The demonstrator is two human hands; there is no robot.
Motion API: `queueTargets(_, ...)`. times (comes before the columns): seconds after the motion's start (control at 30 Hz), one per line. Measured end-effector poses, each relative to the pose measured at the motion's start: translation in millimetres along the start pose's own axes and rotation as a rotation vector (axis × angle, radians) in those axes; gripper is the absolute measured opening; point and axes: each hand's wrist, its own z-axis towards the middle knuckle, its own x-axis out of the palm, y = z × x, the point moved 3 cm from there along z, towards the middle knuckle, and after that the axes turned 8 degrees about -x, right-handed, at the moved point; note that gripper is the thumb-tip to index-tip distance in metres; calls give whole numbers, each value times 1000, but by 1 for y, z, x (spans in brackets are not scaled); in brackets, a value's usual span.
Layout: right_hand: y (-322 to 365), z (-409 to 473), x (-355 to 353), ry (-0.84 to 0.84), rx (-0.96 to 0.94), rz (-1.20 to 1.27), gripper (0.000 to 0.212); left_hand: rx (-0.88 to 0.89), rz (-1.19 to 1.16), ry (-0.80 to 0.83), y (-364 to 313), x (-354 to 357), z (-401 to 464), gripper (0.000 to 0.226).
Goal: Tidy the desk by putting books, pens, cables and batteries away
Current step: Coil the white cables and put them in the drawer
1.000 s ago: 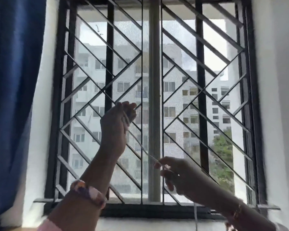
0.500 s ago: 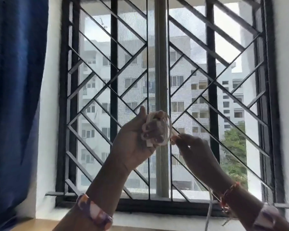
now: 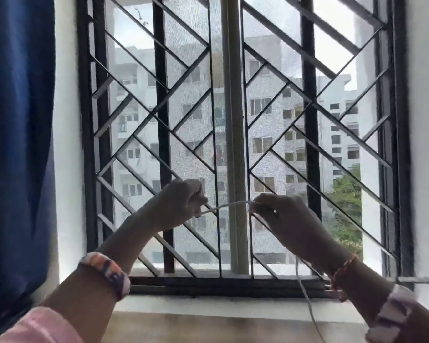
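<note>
both hands are raised in front of a barred window [image 3: 235,134]. the left hand [image 3: 177,205] is closed in a loose fist, fingers curled round one end of a thin white cable [image 3: 227,206]; whether coils sit inside the fist cannot be told. the right hand [image 3: 286,219] pinches the same cable between thumb and fingertips, just beside the window's pale centre post. between the two hands the cable runs as a short, slightly bowed span, lower at the left hand and higher at the right. a further length of cable drops from under the right hand, hangs past the wrist and runs down across the sill to the bottom edge of the view, over the desk [image 3: 208,328], a strip of wood visible along the bottom; where its end lies is out of view.

a patterned bangle [image 3: 107,273] sits on the left forearm and a pink sleeve [image 3: 39,326] shows at the lower left corner. a red thread band [image 3: 342,271] circles the right wrist, with a pale bangle [image 3: 391,315] further down that arm. a blue curtain [image 3: 18,144] hangs along the left side. through the mesh and grille, white apartment blocks and a green tree [image 3: 346,204] show outside.
</note>
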Motion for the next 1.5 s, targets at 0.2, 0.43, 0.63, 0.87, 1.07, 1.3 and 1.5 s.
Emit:
queueTargets(0.2,-12,-3,-11,-26,-35,-46,55,-182,-875,763,-29,24,-42,41)
queueTargets(0.43,-4,-7,2,-53,11,158,44,166,-1831,710,-82,2,-33,35)
queueTargets(0.63,-7,-23,20,153,80,153,13,-186,-1606,-552,-47,-26,-2,29)
queueTargets(0.87,2,-7,-4,-18,-39,109,15,-51,54,-362,-11,3,-10,24)
queueTargets(1.07,-19,11,-25,-195,-37,-29,22,-262,-810,602,-31,37,-41,42)
queueTargets(1.3,-6,-15,23,-48,96,220,26,191,-1922,649,-82,6,-38,44)
queueTargets(1.5,21,-22,42,263,26,153,15,-208,-1434,-377,-43,11,-2,34)
